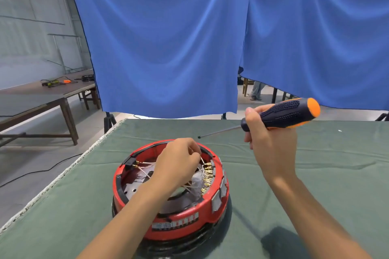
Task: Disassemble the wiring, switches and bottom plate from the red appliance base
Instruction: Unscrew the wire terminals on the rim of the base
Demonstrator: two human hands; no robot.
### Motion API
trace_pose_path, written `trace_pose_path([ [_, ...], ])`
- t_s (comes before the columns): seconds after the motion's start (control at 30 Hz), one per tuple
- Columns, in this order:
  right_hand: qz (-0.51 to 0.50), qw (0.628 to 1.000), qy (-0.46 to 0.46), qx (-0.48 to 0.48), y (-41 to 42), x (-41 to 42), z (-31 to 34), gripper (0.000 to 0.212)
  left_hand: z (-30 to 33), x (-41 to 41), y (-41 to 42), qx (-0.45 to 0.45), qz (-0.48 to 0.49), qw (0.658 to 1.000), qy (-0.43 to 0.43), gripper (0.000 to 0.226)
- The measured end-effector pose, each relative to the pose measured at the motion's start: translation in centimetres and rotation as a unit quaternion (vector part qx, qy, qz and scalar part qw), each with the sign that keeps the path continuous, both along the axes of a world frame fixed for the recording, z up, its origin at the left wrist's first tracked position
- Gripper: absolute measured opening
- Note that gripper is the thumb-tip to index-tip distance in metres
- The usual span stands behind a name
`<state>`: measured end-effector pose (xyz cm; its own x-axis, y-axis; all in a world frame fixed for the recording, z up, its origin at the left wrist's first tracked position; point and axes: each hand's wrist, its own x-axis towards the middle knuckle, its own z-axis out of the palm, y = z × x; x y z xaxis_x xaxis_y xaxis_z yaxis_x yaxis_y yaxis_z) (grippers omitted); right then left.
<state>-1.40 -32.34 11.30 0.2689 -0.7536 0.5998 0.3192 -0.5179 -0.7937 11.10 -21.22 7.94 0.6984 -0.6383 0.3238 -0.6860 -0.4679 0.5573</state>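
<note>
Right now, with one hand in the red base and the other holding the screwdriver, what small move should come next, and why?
Probably pull the pinched white wire off its brass terminal. The left hand already grips it inside the red base, while the right hand holds the screwdriver raised, its tip clear of the base.

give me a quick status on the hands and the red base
Left hand pinching a white wire inside the red appliance base. Right hand holds the screwdriver raised, clear of the base. Brass terminals not yet unplugged.
</note>
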Motion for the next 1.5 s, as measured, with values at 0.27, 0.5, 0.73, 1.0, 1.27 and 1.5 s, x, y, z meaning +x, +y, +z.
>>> trace_pose_path([
  [0.27,-0.092,0.995,0.002,-0.028,0.4,-1.6,1.6,0.037,-1.1,-0.4,0.9,0.089,-0.046,0.995,0.022,0.026],
  [0.5,-0.085,0.994,0.034,-0.058,0.0,0.4,3.2,0.035,-0.3,0.3,0.2,0.063,-0.077,0.992,-0.075,0.029],
  [0.73,0.017,0.996,-0.001,0.090,-2.8,1.9,2.8,0.024,1.4,1.8,-1.2,0.092,-0.085,0.978,-0.165,0.026],
  [1.0,0.092,0.983,0.081,0.140,-2.6,0.4,2.9,0.018,0.7,1.1,-1.0,0.038,-0.124,0.983,-0.127,0.023],
  [1.27,0.091,0.986,0.107,0.090,-1.5,2.3,3.2,0.017,-0.5,1.2,-0.1,0.005,-0.149,0.988,-0.028,0.011],
  [1.5,0.114,0.986,0.062,0.103,-2.6,4.2,3.2,0.014,-0.8,1.4,-0.2,0.032,-0.161,0.986,-0.003,0.011],
])
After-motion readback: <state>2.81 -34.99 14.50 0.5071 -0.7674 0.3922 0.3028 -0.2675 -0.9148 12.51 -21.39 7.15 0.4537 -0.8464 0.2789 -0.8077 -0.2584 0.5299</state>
